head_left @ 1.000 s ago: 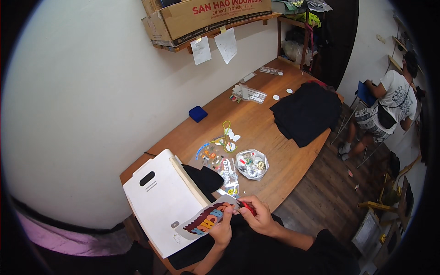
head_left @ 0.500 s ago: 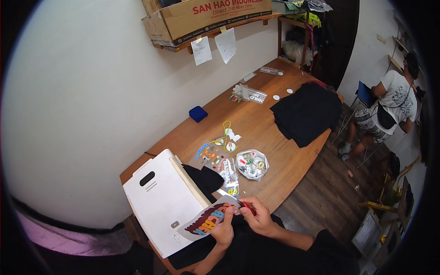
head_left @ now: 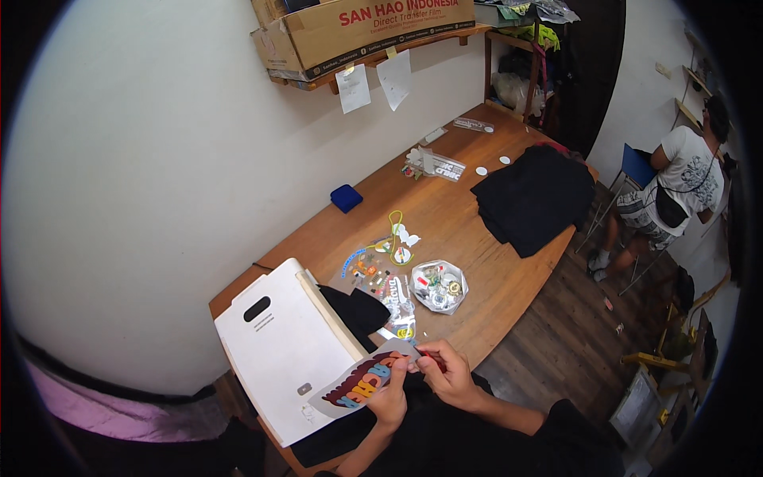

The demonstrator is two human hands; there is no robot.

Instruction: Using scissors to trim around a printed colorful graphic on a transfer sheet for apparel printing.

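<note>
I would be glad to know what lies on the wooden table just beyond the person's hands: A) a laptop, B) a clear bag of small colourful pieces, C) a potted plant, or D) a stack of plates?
B: a clear bag of small colourful pieces rests on the wooden table, just past the left hand and right hand, which hold a colourful sticker sheet.

You sat at a long wooden table (head_left: 485, 262) pushed against a plain white wall (head_left: 159, 159). Above the table's far half, a wooden shelf (head_left: 445, 40) carried a cardboard box (head_left: 366, 24), with two paper sheets (head_left: 373, 79) hanging beneath it. Right of the table ran a dark plank floor (head_left: 572, 334). Beyond the table's far end stood a dark doorway (head_left: 588, 63), and further right a person sat on a blue chair (head_left: 636, 167).
</note>
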